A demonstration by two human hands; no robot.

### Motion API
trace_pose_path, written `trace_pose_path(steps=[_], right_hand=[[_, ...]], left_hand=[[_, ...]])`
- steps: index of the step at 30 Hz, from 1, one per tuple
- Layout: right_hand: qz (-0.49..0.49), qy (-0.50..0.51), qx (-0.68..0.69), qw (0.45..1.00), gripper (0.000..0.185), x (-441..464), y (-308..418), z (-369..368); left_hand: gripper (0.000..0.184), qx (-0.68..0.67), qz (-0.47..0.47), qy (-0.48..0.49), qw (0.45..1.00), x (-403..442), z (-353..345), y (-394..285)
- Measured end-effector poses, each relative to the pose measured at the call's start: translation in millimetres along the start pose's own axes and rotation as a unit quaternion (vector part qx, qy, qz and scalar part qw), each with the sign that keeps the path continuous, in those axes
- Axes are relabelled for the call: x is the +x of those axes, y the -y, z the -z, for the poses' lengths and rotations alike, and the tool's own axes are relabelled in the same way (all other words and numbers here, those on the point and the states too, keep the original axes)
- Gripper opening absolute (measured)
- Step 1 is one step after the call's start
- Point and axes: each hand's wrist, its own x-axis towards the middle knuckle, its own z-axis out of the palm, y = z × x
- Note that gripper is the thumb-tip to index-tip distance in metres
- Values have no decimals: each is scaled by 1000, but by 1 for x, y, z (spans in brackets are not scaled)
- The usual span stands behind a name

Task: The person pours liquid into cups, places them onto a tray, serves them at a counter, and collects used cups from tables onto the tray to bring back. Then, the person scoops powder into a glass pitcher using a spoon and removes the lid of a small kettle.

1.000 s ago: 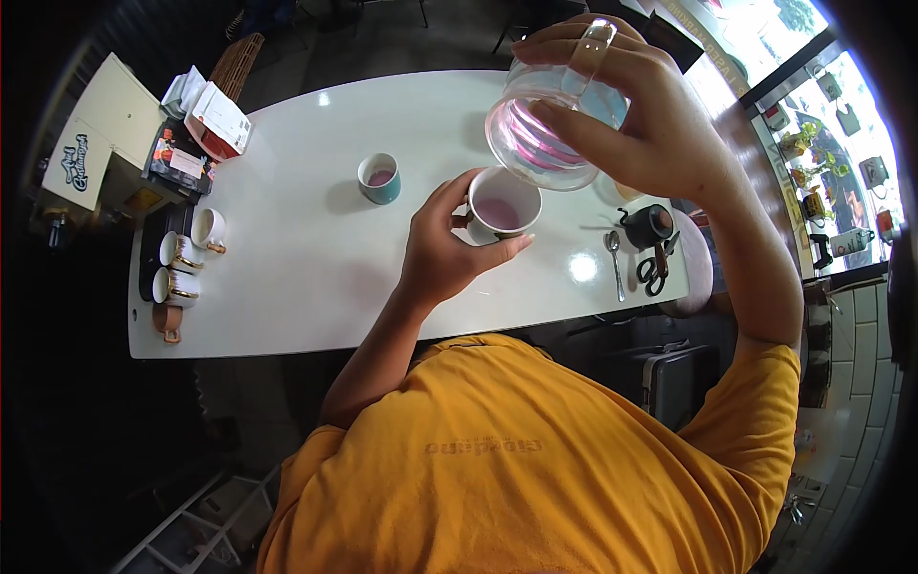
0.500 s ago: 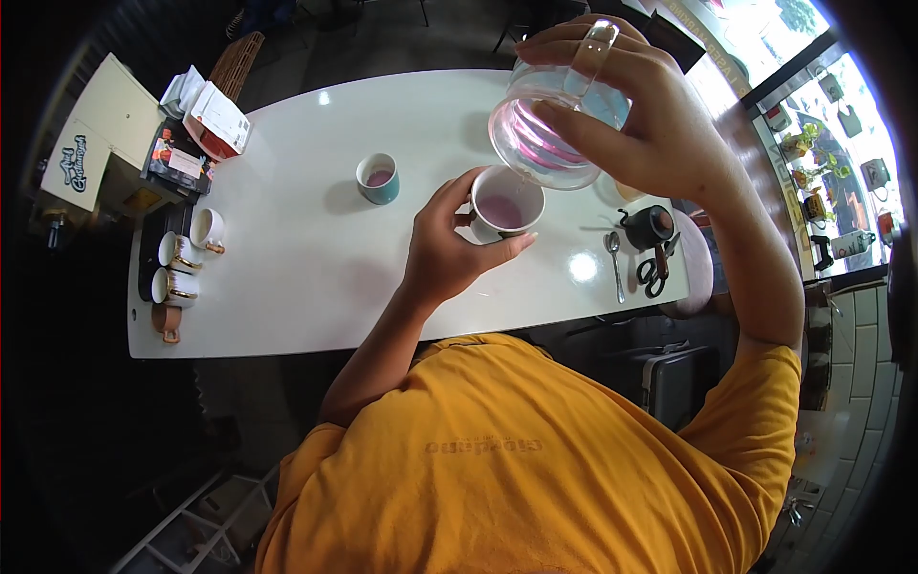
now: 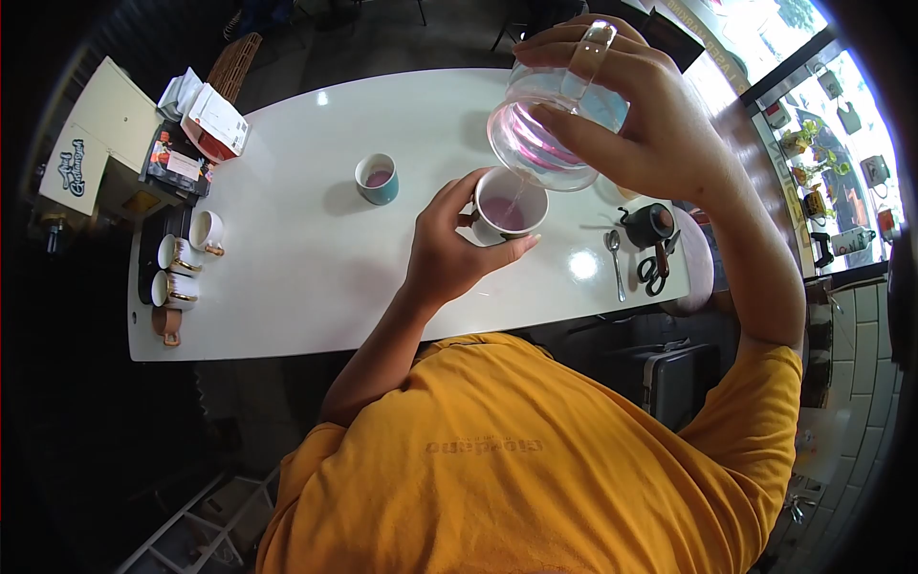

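My left hand (image 3: 454,239) is wrapped round a white cup (image 3: 524,228) with pinkish liquid inside, held above the white table (image 3: 287,258). Tilted over that cup is a clear glass jug (image 3: 535,158), gripped by my right hand (image 3: 636,110) round its body. A thin stream runs from the jug's rim down into the cup. The jug's rim hangs just above the cup, apart from it. To the left, a teal cup (image 3: 383,194) with pinkish liquid stands upright on the table.
At the right lie a spoon (image 3: 617,266) and scissors (image 3: 650,277) beside a small dark kettle (image 3: 648,225). Several cups, including a white one (image 3: 206,230), line the left edge. Behind them stand a cream machine (image 3: 100,124) and boxes (image 3: 218,120).
The stream between jug and cup now shows clearly; one second ago none was visible. The held cup has moved slightly right. The jug has hardly moved.
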Motion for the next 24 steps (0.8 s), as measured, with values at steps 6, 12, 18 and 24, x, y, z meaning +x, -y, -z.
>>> trace_pose_path(steps=[6,12,18,24], right_hand=[[12,-14,13,1000,38,1,6,0],[18,-17,18,1000,38,2,8,-1],[-6,-4,-96,995,38,2,11,-8],[-24,-10,-70,997,38,2,15,-9]], left_hand=[[71,3,2,0,1000,0,0,1],[70,-2,8,5,1000,0,0,1],[71,1,8,2,1000,0,1,1],[71,3,9,-3,1000,-1,2,0]])
